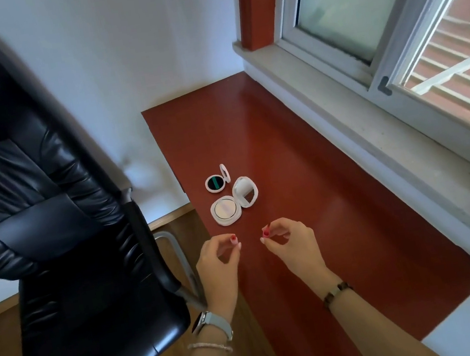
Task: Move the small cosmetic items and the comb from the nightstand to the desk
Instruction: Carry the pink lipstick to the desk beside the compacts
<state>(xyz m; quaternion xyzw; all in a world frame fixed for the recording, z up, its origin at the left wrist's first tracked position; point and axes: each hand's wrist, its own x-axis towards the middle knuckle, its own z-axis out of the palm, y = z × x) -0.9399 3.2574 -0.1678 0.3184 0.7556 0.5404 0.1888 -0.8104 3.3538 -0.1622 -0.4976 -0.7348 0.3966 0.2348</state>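
Two open white compacts lie on the red-brown desk (309,196) near its left edge. The small round compact (215,182) shows a dark green and black pan, its lid standing up. The larger compact (227,210) has a pale cushion pan and a mirror lid (245,192) tilted open. My left hand (218,262) and my right hand (291,244) hover just in front of them, fingers loosely curled, thumb and forefinger close together, holding nothing. No comb is in view.
A black leather office chair (57,228) with a metal armrest (174,251) stands close against the desk's left side. A window sill (374,121) and an open sliding window (389,25) run along the desk's right side. Wooden floor shows below.
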